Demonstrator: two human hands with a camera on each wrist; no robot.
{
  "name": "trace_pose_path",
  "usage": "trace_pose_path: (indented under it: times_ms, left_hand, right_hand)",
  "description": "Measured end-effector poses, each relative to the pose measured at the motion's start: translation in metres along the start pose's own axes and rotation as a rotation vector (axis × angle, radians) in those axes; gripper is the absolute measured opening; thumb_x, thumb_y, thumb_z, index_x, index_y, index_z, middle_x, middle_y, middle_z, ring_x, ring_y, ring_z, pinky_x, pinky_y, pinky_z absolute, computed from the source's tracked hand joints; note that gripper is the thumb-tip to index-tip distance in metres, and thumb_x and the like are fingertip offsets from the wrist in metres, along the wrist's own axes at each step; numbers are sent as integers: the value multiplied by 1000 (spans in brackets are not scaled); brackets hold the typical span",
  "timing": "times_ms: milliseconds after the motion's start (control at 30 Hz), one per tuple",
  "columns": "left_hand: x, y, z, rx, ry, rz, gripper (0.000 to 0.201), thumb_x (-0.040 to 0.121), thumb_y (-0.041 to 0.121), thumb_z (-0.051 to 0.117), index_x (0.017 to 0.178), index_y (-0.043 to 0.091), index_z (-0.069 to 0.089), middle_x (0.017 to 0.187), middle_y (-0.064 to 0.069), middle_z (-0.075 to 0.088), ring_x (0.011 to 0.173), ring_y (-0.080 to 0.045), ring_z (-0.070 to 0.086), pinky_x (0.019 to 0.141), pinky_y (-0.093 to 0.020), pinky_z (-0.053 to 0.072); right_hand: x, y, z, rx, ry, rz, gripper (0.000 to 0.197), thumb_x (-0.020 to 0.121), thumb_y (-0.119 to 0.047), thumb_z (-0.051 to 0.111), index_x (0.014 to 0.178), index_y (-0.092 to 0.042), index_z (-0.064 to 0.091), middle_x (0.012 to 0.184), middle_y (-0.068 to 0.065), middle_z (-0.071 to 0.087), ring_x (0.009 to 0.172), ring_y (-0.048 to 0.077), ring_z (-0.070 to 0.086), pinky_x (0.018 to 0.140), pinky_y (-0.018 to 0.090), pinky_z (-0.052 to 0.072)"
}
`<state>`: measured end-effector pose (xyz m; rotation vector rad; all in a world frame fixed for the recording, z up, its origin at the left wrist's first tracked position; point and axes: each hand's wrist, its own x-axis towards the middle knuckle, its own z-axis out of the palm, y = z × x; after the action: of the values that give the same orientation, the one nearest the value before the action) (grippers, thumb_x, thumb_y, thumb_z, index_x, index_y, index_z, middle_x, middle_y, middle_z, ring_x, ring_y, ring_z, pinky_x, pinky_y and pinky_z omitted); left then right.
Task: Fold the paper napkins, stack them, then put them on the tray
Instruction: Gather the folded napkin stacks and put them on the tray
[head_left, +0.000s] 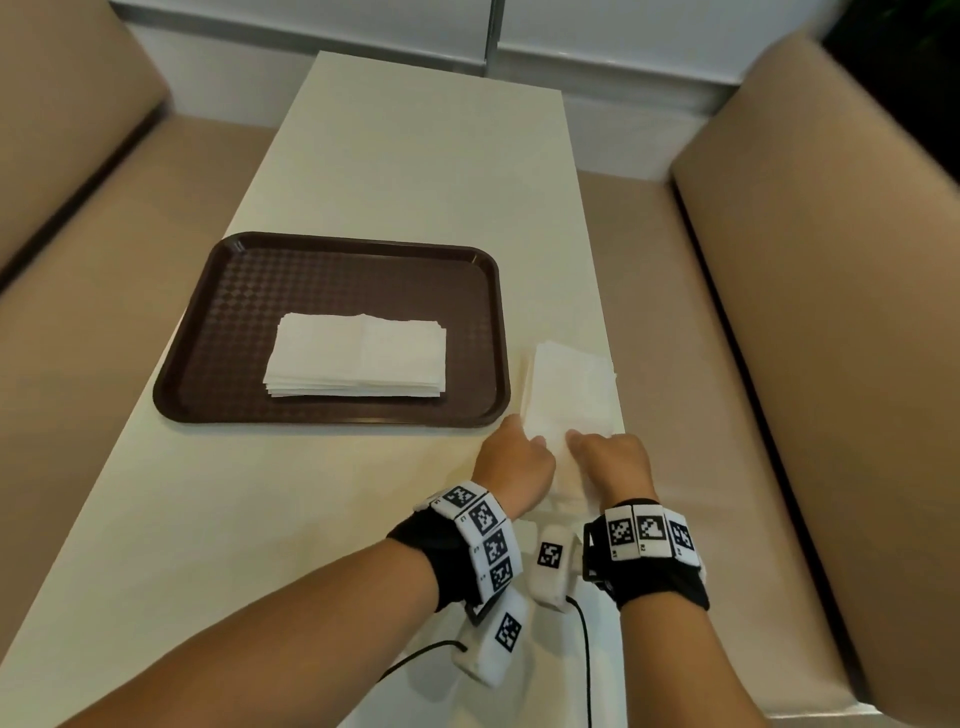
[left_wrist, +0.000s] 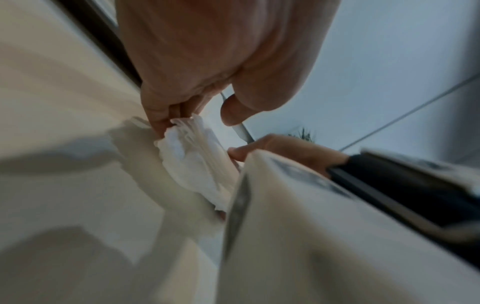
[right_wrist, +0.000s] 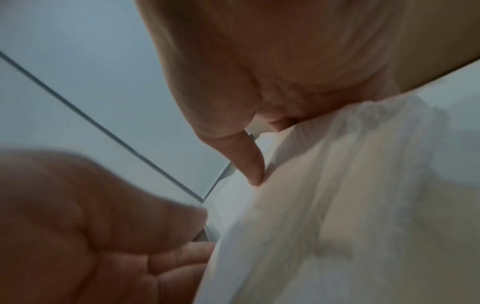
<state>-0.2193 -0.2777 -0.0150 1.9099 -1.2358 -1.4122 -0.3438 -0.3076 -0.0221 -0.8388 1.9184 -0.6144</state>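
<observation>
A loose pile of white paper napkins lies on the table just right of the brown tray. Both hands hold its near end. My left hand has its fingers curled and grips the pile's left near corner; in the left wrist view the fingers pinch the lifted napkin edges, with the thumb held apart. My right hand grips the right near corner, its thumb pressed into the napkins; its other fingers are hidden. A neat stack of folded napkins sits on the tray.
The cream table is long and narrow, and the napkin pile lies close to its right edge. Tan padded benches run along both sides. A white wall panel closes off the far end.
</observation>
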Motion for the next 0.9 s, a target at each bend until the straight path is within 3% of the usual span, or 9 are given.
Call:
trace_pose_path:
  times_ms: [100,167,233,400,467,533,667,733,900]
  left_hand:
    - [5,-3,-2,-31,20,0,34,97,14,44,127,6,57,129,-10,60,113,-28,60,76,-28,44]
    - [6,-7,-2,-37,18,23,19,91,6,44,96,9,63,99,-8,64,85,-25,61,59,-25,39]
    - [6,-10,-2,-41,16,40,19,88,3,44,84,9,61,86,-7,63,73,-24,59,57,-29,44]
    - [6,-14,2,-92,-15,52,23,91,18,48,96,2,64,90,-14,67,83,-31,64,77,-43,55]
    - [8,-13,-4,-189,-71,-8,44,90,52,58,102,11,65,100,-2,69,94,-22,65,93,-44,53]
    - [13,-11,-14,-377,-177,-82,77,68,83,66,109,19,71,110,0,74,103,-24,70,100,-48,52]
    - [7,-1,-48,-845,-471,-115,79,82,73,64,133,12,65,132,-20,65,125,-40,60,110,-52,44]
    - [2,1,-66,-976,-583,-43,78,92,70,52,145,12,52,143,-19,57,134,-39,53,117,-54,35]
    - [-4,0,-107,-975,-467,41,64,97,50,53,143,5,52,139,-19,61,130,-35,58,110,-51,44]
  right_hand:
    - [-3,6,-7,97,-25,-17,14,88,-15,70,81,-5,62,75,4,64,63,21,59,54,27,43]
    - [-2,8,-9,189,-54,-11,12,86,-9,73,95,-3,68,89,6,74,72,20,69,56,24,49]
    - [-2,8,-10,291,-97,41,20,85,-4,74,105,-2,69,97,11,77,82,26,74,62,28,56]
    - [-9,11,-16,343,-109,-46,32,87,4,70,117,-5,67,101,9,76,91,27,74,74,36,60]
    - [-16,7,-23,354,-116,-137,36,88,2,70,122,-10,67,104,6,78,96,27,74,82,42,61]
    - [-26,-2,-31,393,-156,-213,36,90,1,69,122,-14,67,108,5,78,100,26,75,87,45,60]
    - [-52,-18,-32,435,-336,-292,34,92,-1,68,123,-13,64,113,6,77,103,25,74,87,44,59]
    - [-60,-23,-27,391,-433,-285,34,91,-2,69,122,-13,64,113,7,77,104,28,74,89,46,59]
    - [-59,-25,-10,110,-587,-303,38,89,-8,75,124,-16,63,112,5,77,105,26,73,97,52,56]
